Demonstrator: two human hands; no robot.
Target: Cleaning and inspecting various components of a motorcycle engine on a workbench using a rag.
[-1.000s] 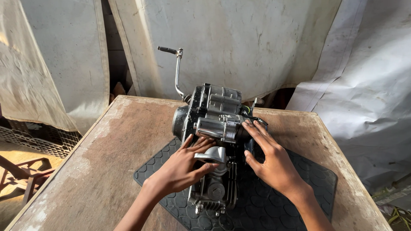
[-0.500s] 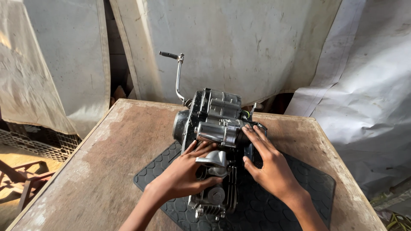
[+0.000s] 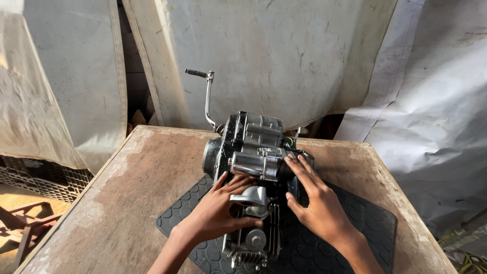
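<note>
A grey and black motorcycle engine (image 3: 252,152) stands on a black rubber mat (image 3: 355,228) on a worn wooden table (image 3: 147,177). A chrome kick-start lever (image 3: 207,96) rises from its far left side. My left hand (image 3: 218,210) lies against the engine's left side, thumb and fingers around the silver cover near the cylinder head (image 3: 252,238). On the right side rests my right hand (image 3: 317,203), its fingers spread over the casing beside the silver starter motor (image 3: 253,165). Both hands hold the engine.
Pale, stained tarpaulin sheets (image 3: 284,50) hang behind and to the right of the table. A black plastic crate (image 3: 35,177) and a red metal frame (image 3: 25,228) sit on the floor at the left. The table's edges lie close to the mat.
The view has tilted, so engine and hands sit lower in frame. My hands have kept their hold on the engine's sides, with only slight shifts of the fingers.
</note>
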